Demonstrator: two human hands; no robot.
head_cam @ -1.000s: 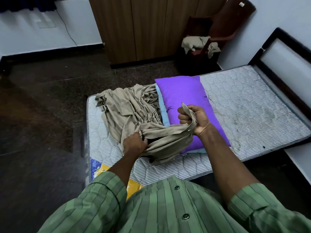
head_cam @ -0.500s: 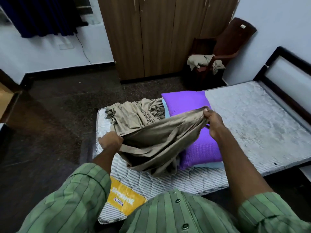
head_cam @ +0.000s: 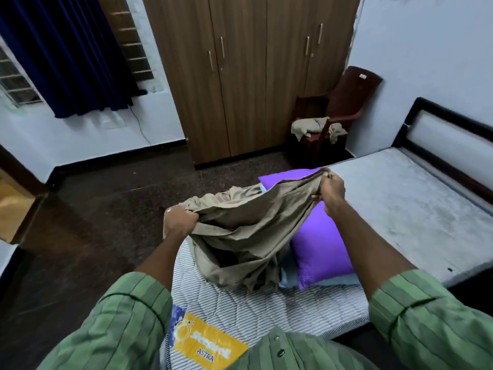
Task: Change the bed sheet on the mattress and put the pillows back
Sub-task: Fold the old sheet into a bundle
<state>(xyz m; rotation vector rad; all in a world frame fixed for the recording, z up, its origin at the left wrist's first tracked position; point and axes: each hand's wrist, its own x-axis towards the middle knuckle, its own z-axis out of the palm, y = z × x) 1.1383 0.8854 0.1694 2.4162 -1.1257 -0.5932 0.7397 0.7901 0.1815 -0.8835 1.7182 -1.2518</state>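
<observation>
Wood wardrobe (head_cam: 248, 76), brown chair (head_cam: 344, 108) w/ cloth (head_cam: 309, 126), blue curtain (head_cam: 66, 54).

Green striped buttoned shirt (head_cam: 280, 351), rolled sleeves (head_cam: 138, 303)

Dim indoor light, slight motion blur, wide-angle bending at edges.

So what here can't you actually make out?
- Head view: most of the lower, pale blue pillow, covered by the purple pillow and the tan sheet.
- The mattress far end, cut off by the right edge.
- The cloth on the chair: too small to identify.
- Palms of the left hand and right hand, turned away.
</observation>
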